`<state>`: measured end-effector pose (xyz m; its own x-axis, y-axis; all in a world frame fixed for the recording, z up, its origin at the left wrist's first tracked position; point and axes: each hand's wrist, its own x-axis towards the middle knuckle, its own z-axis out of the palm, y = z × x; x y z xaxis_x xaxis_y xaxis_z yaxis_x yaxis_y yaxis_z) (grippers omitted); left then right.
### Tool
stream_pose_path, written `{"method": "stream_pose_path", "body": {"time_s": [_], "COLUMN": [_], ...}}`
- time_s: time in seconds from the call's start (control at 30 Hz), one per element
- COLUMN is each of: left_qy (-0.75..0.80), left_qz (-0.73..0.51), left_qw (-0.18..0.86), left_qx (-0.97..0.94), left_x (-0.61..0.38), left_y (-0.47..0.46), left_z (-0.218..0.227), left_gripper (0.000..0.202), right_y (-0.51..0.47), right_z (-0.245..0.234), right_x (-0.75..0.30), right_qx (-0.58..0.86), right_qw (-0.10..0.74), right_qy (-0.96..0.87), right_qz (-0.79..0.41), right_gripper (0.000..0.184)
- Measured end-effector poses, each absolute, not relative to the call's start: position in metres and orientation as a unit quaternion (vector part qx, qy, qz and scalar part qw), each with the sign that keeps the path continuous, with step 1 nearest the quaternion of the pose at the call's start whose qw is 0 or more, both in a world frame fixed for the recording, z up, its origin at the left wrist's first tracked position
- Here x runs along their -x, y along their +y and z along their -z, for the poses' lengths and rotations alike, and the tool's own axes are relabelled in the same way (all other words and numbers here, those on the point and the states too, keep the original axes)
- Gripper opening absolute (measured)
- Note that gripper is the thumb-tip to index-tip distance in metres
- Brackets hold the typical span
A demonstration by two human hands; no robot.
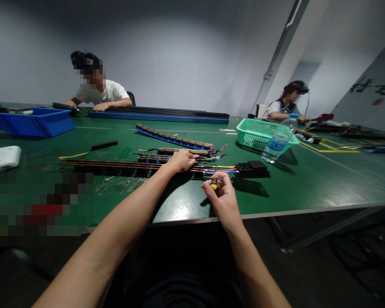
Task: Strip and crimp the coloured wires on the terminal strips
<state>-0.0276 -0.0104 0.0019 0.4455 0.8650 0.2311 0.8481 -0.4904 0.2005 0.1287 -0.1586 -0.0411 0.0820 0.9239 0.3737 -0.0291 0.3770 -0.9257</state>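
A long dark track piece (pixel 122 165) with copper-coloured rails lies across the green table in front of me. My left hand (pixel 181 161) is over its right end, fingers bent down and closed around the track, with the fingertips partly hidden. Yellow, red and blue wires (pixel 223 171) run from that end to a black connector box (pixel 253 168). My right hand (pixel 225 197) is closed around a small screwdriver (pixel 214 184) with a yellow and black handle, its shaft pointing up toward the wires. Just behind lie shorter track pieces (pixel 150 158) and a curved blue-edged track (pixel 173 137) with loose wire ends.
A green basket (pixel 248 136) and a water bottle (pixel 278 141) stand at right. To the left are a blue bin (pixel 34 124), a white device (pixel 3 159) and a black bar (pixel 104 145). Two co-workers sit across the table, near a long blue tray (pixel 160 117).
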Motion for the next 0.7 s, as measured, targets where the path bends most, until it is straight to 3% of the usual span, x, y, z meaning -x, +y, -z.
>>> {"method": "stream_pose_path", "body": {"time_s": [0.1, 0.37, 0.5, 0.7], "left_qy": [0.498, 0.486, 0.489, 0.498], "left_qz": [-0.160, -0.166, -0.163, -0.156], "left_qw": [0.030, 0.012, 0.012, 0.020], "left_qx": [-0.852, -0.858, -0.857, -0.853], "left_x": [0.028, 0.029, 0.029, 0.028], "left_y": [-0.011, -0.008, -0.009, -0.009], "left_z": [-0.002, 0.002, 0.002, 0.000], "left_gripper": [0.040, 0.041, 0.040, 0.040], "right_y": [-0.154, -0.157, -0.161, -0.193], "right_z": [0.038, 0.027, 0.032, 0.047], "right_x": [-0.122, -0.121, -0.121, -0.119], "right_qx": [0.381, 0.287, 0.316, 0.407], "right_qw": [0.672, 0.793, 0.779, 0.675], "right_qy": [-0.467, -0.234, -0.263, -0.524], "right_qz": [-0.429, -0.485, -0.474, -0.323], "right_gripper": [0.043, 0.034, 0.040, 0.044]}}
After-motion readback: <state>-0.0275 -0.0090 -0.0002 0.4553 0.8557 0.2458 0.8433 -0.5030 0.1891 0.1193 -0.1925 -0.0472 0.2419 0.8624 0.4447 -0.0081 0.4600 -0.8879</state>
